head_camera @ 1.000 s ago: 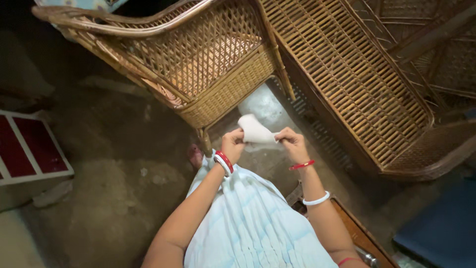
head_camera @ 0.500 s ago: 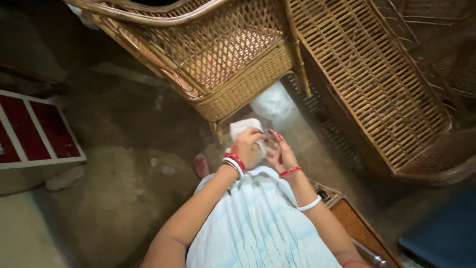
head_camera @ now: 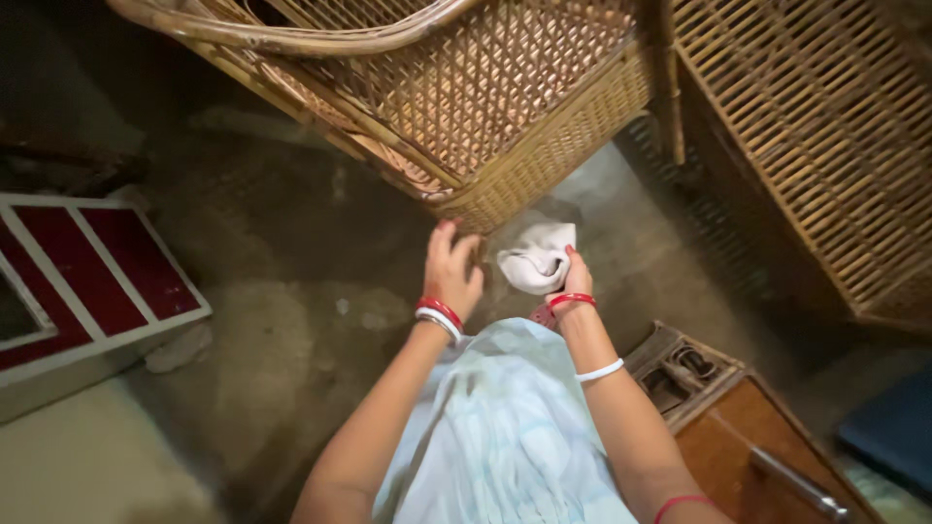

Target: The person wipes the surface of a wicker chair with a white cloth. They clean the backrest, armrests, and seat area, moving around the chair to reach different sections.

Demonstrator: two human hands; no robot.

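At nine o'clock from your hands, a flat panel of dark red squares framed in white [head_camera: 87, 281] is lying on the grey concrete floor [head_camera: 291, 369]. Your left hand [head_camera: 451, 272] is hanging open above that floor, fingers spread and holding nothing, red and white bangles circling its wrist. Just beside it, at three o'clock, your right hand [head_camera: 575, 286] is gripping a crumpled white cloth [head_camera: 536, 257], which is bunched up at the fingertips and sitting clear of the floor. At twelve o'clock from both hands, a brown woven cane chair [head_camera: 466, 97] is standing close, its lower edge near the cloth. At two o'clock, a second slatted cane frame [head_camera: 825, 136] is leaning. At four o'clock, a brown wooden box [head_camera: 748, 427] is resting by your right forearm.
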